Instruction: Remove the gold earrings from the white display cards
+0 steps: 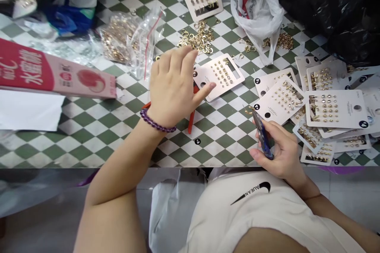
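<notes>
Now — pliers [262,136] in right hand [281,149], card [224,76] by left [173,87]

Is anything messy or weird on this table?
Yes, a bit messy! The earring cards on the right overlap in a crooked heap. Small gold pieces lie loose beyond the left hand. One round black sticker sits alone near the table's edge.

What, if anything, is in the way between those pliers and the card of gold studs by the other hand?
Nothing visible: only checkered tabletop lies between the tips of the pliers in the right hand and the card. The left hand overlaps the card's opposite side.
</notes>
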The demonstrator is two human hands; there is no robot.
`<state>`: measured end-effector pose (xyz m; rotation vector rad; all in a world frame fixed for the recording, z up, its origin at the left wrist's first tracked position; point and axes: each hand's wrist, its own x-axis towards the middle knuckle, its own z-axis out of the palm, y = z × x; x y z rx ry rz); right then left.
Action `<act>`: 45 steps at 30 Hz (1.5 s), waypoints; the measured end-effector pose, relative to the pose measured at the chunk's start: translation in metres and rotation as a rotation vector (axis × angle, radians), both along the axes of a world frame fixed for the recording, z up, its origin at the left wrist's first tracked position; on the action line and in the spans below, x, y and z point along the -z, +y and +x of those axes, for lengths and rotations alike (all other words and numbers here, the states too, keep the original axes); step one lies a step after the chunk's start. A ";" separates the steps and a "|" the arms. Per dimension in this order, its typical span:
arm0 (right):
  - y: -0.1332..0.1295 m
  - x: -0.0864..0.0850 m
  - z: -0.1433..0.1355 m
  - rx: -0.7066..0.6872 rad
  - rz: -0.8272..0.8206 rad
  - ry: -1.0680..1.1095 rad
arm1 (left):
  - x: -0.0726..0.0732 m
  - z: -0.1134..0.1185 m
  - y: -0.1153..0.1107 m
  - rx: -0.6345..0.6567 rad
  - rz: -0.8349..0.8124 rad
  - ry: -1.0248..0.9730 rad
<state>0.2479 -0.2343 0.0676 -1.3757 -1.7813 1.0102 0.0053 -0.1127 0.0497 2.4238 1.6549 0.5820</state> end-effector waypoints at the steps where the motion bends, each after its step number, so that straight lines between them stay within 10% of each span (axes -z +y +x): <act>1: 0.000 0.000 0.000 0.003 -0.002 0.005 | 0.004 -0.002 0.003 -0.038 -0.051 0.076; 7: 0.000 0.001 0.000 0.052 -0.008 0.001 | 0.013 -0.009 0.010 -0.017 -0.096 0.034; 17: 0.001 0.001 0.000 0.073 -0.026 -0.014 | 0.026 -0.006 0.017 0.276 -0.135 -0.680; 25: 0.006 0.004 -0.003 0.168 -0.069 -0.063 | 0.010 0.004 0.002 0.355 -0.110 -0.834; 34: 0.016 -0.019 0.013 0.122 0.125 -0.408 | 0.010 0.005 0.003 0.187 0.170 -0.865; 40: 0.057 -0.062 0.045 -0.195 0.525 -1.140 | 0.015 0.005 0.004 0.154 0.070 -0.958; 45: 0.100 -0.062 0.043 -0.416 0.368 -1.168 | 0.009 0.007 0.000 0.067 0.019 -0.953</act>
